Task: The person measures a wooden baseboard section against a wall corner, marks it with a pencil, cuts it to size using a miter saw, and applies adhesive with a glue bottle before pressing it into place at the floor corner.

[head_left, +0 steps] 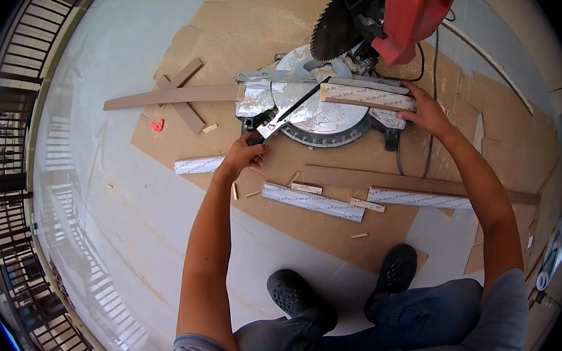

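A mitre saw with a red motor housing (411, 23) and a toothed blade (334, 30) stands on cardboard, its head raised above the round turntable (294, 100). The turntable's arm and dark slot are swung toward the left front. My left hand (245, 154) is closed round the black mitre handle (255, 138) at the end of that arm. Against the fence (283, 77) lies a short length of wood moulding (368, 97) with a printed paper-like face. My right hand (427, 111) grips its right end, thumb in front and fingers behind; its left end lies near the slot.
A long brown board (174, 97) reaches the saw's left side over crossed offcuts (184, 97). Nearer me lie a printed moulding piece (312, 201), another long board (361, 178) and small wood scraps (305, 187). A power cord (432, 108) runs on the right. A railing (33, 27) borders the left.
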### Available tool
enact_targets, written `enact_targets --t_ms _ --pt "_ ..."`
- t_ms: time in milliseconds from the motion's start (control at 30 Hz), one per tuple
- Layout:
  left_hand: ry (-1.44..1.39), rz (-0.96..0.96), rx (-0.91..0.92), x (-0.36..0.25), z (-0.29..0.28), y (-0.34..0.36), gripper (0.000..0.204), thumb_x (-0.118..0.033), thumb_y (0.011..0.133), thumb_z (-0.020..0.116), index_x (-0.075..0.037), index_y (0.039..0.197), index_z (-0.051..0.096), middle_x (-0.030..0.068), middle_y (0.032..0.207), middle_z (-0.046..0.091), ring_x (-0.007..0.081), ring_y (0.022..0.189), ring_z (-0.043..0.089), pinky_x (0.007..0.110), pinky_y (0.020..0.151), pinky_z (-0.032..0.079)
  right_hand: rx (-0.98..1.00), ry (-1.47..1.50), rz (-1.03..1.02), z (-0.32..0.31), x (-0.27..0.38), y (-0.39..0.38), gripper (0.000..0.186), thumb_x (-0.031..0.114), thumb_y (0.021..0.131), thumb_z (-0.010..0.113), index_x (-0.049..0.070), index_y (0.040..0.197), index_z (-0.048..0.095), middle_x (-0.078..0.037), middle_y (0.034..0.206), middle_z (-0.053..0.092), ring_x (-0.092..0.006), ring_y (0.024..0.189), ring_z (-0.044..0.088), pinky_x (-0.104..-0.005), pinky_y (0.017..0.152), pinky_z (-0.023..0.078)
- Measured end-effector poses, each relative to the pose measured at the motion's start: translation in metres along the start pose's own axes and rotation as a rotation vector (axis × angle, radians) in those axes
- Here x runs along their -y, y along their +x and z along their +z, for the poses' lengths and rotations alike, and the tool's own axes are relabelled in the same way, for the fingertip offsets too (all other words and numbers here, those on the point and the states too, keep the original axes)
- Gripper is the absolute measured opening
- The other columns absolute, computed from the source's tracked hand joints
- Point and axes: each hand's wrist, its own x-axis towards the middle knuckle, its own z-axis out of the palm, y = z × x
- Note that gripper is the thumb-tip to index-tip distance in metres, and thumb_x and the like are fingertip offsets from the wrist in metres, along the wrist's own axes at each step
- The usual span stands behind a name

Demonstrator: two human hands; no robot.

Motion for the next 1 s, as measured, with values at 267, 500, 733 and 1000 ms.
enact_targets --t_ms 267,500,733,1000 --pt "0.031 0.098 -0.019 0.015 0.013 -0.008 0.056 -0.029 0.09 0.072 -0.001 0.132 0.047 0.0045 0.069 0.061 0.0124 0.051 0.057 0.026 0.046 0.044 -0.001 0.02 -0.031 0.003 0.002 -0.001 0.078 0.034 0.083 0.081 0.005 0.147 0.046 -0.026 0.131 0.062 -0.0427 0.118 0.061 -0.046 0.101 0.049" --pt "0.122 0.121 -0.109 0.038 0.098 -0.042 0.065 -0.047 0.101 0.064 0.001 0.139 0.043 0.0027 0.063 0.056 0.0112 0.043 0.05 0.027 0.04 0.038 -0.05 -0.033 -0.068 0.007 -0.005 0.0 0.076 0.035 0.084 0.081 0.006 0.146 0.046 -0.027 0.128 0.063 -0.0442 0.115 0.062 -0.0479 0.099 0.049" --pt "0.188 0.172 -0.129 0.045 0.102 -0.035 0.074 -0.05 0.101 0.061 0.006 0.144 0.039 0.0054 0.061 0.055 0.0139 0.045 0.051 0.031 0.044 0.044 -0.023 -0.03 -0.05 0.002 -0.004 0.003 0.075 0.031 0.084 0.08 0.006 0.146 0.046 -0.026 0.126 0.064 -0.0424 0.115 0.063 -0.0466 0.1 0.049" --pt "0.442 0.194 -0.222 0.067 0.175 -0.041 0.088 -0.058 0.102 0.052 0.006 0.154 0.022 0.0386 0.118 0.062 0.0515 0.107 0.063 0.054 0.092 0.05 -0.046 -0.035 -0.094 0.004 0.003 0.002 0.073 0.035 0.086 0.079 0.003 0.144 0.046 -0.028 0.127 0.063 -0.0468 0.117 0.06 -0.0485 0.1 0.048"
